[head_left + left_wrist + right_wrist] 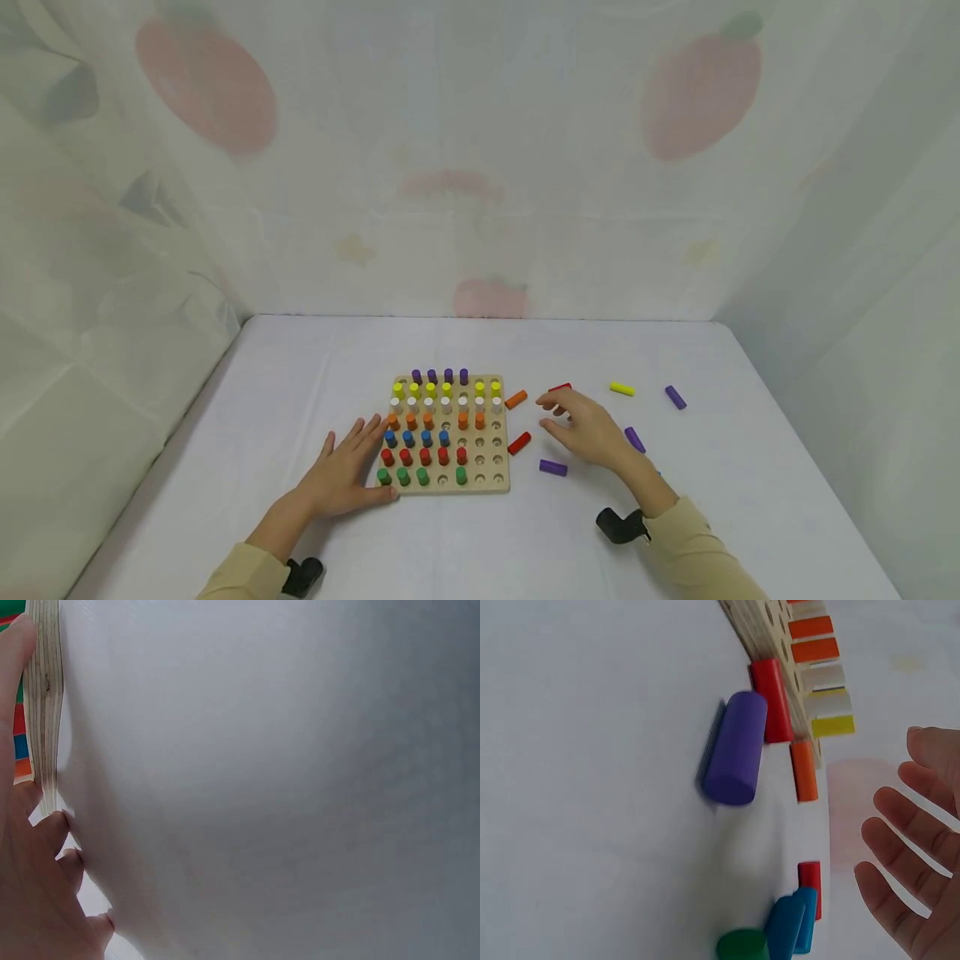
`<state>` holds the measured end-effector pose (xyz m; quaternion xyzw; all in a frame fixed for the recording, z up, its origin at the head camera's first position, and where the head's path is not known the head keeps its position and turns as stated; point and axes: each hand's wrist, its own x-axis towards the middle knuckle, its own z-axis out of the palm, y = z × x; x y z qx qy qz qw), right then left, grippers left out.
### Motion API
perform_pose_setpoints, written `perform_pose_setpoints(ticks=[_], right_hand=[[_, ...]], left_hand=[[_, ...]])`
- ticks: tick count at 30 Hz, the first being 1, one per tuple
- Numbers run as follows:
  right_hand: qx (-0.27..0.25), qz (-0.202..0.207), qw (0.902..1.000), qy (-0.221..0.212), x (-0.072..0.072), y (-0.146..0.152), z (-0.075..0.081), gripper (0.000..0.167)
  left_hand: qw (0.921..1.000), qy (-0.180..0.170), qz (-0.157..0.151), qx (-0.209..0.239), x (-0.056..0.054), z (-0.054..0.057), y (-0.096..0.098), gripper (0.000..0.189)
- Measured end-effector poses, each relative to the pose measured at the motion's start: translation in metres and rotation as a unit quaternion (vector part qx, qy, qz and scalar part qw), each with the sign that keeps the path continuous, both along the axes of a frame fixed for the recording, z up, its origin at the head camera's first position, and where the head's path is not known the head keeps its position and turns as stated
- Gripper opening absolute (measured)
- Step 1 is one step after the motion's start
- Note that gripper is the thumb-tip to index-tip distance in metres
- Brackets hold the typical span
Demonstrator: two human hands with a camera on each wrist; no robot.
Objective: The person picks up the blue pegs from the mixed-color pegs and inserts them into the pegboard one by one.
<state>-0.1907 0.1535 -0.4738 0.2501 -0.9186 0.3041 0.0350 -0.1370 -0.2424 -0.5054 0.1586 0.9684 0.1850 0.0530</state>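
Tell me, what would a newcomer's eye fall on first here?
Probably the wooden board on the white table, with pegs standing in rows by colour. Next come the left hand, resting against the board's left edge, and the right hand, hovering with fingers empty above loose pegs right of the board. Behind, large faded red shapes mark the pale curtain.

Pegboard (489, 468) on table (322, 367), pegs (427, 438) in it; loose pegs (553, 468) to its right; curtain (585, 225) behind.

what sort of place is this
Probably a curtained-off tabletop work booth: pale printed curtains hang behind and at both sides of a white table, where a pegboard lies with loose pegs to its right.
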Motion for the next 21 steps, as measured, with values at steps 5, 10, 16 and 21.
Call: perform_pose_setpoints(ticks=[5,10,16,21], right_hand=[[0.006,-0.006,0.9998,0.019,0.002,0.014,-0.003,0.033],[0.010,-0.014,0.9996,0.023,0.002,0.027,-0.007,0.033],[0.021,-0.031,0.9992,0.014,0.001,0.038,-0.014,0.034],[0.031,-0.050,0.9982,-0.013,0.000,0.043,-0.019,0.033]], left_hand=[[1.0000,0.000,0.001,0.001,-0.001,-0.001,0.001,0.107],[1.0000,0.001,0.000,0.002,-0.001,-0.001,0.000,0.108],[1.0000,0.001,0.000,0.002,-0.001,-0.001,-0.001,0.108],[1.0000,0.001,0.000,0.000,0.000,-0.002,-0.001,0.108]])
